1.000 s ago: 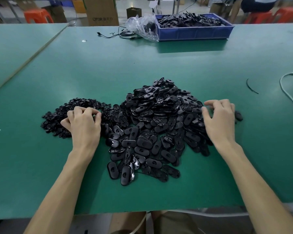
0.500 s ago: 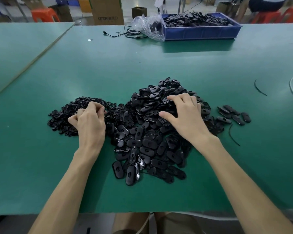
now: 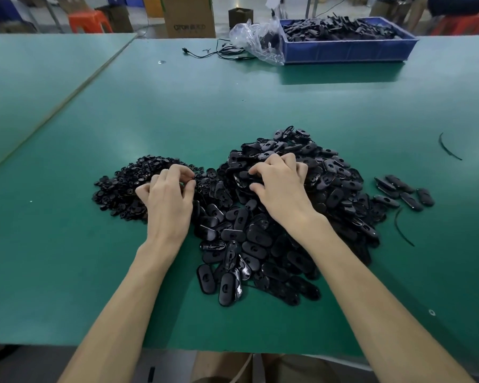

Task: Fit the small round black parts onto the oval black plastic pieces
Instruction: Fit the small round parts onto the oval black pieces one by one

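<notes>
Two heaps on the green bench, touching: small round black parts on the left, oval black pieces in the middle, each too many to count. The left hand curls its fingers at the round parts' edge, and I cannot tell whether it pinches one. The right hand claws into the oval heap's top, thumb and fingers gripping a piece. About six stray ovals lie apart to the right, with two black strips nearby. At the far edge are one blue crate, one clear bag and one cable.
</notes>
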`<state>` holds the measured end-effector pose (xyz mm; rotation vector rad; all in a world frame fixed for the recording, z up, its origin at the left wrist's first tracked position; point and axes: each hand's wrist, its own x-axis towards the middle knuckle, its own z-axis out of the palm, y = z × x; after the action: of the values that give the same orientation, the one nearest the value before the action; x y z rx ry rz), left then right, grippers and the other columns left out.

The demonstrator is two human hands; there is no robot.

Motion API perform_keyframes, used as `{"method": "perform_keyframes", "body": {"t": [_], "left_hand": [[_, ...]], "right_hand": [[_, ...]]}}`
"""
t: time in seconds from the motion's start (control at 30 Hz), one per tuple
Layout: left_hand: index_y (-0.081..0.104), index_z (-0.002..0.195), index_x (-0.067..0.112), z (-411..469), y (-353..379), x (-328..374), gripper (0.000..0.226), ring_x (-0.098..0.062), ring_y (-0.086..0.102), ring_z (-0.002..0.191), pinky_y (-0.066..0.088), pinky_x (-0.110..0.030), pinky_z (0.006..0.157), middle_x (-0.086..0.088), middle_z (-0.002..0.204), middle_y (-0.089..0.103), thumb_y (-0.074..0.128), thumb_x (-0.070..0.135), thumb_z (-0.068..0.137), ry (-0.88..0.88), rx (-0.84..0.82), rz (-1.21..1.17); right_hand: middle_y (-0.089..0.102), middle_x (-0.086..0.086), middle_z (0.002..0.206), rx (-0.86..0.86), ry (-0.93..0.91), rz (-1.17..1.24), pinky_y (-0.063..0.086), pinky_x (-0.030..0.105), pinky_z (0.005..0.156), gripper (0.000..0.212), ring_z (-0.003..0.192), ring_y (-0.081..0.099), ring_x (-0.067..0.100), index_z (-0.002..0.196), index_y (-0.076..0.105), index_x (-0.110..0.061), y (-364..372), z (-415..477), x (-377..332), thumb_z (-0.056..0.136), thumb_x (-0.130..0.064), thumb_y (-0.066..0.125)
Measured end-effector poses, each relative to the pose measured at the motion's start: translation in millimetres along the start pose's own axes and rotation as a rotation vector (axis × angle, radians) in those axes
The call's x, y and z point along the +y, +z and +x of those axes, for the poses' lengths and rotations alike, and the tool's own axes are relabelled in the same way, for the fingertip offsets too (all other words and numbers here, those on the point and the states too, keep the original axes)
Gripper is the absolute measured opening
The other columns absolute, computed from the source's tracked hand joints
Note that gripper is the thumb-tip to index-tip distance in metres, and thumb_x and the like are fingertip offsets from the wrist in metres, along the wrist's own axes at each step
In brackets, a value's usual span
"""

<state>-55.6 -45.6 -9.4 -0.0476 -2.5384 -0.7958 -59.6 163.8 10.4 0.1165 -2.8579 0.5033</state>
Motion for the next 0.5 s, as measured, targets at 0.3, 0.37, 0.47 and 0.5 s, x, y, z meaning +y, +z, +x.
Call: {"method": "perform_keyframes", "body": {"t": [0.3, 0.37, 0.47, 0.5], "left_hand": [[0.067, 0.107, 0.026, -4, 3, 3, 0.006, -0.012, 0.056, 0.097, 0.019, -0.027, 0.089, 0.015, 0.098, 0.064, 0.066, 0.025, 0.101, 0.039, -0.029, -0.057], [0.067, 0.106, 0.028, -5, 2, 5, 0.006, -0.009, 0.058, 0.095, 0.019, -0.026, 0.089, 0.018, 0.096, 0.064, 0.067, 0.027, 0.101, 0.057, -0.039, -0.071], [0.068, 0.105, 0.029, -6, 1, 8, 0.007, -0.008, 0.059, 0.093, 0.021, -0.026, 0.092, 0.018, 0.096, 0.066, 0.069, 0.028, 0.099, 0.076, -0.056, -0.117], [0.069, 0.105, 0.028, -6, 1, 9, 0.008, -0.007, 0.06, 0.093, 0.022, -0.025, 0.093, 0.018, 0.096, 0.067, 0.071, 0.028, 0.097, 0.086, -0.056, -0.13]], "right_hand": [[0.06, 0.0, 0.129, 0.044, 0.044, 0.01, 0.023, 0.041, 0.105, 0.036, 0.129, 0.039, 0.026, 0.14, 0.062, -0.022, 13, 0, -2, 0.106, -0.032, 0.058], [0.061, -0.001, 0.126, 0.051, 0.04, 0.026, 0.022, 0.04, 0.106, 0.032, 0.128, 0.04, 0.025, 0.136, 0.065, -0.023, 13, -1, -1, 0.106, -0.033, 0.058], [0.061, -0.003, 0.12, 0.093, 0.047, 0.068, 0.022, 0.038, 0.104, 0.023, 0.123, 0.042, 0.023, 0.123, 0.067, -0.025, 13, -4, 0, 0.102, -0.033, 0.062], [0.061, -0.004, 0.118, 0.103, 0.05, 0.081, 0.021, 0.037, 0.103, 0.019, 0.122, 0.043, 0.023, 0.118, 0.066, -0.026, 13, -4, -1, 0.101, -0.032, 0.064]]}}
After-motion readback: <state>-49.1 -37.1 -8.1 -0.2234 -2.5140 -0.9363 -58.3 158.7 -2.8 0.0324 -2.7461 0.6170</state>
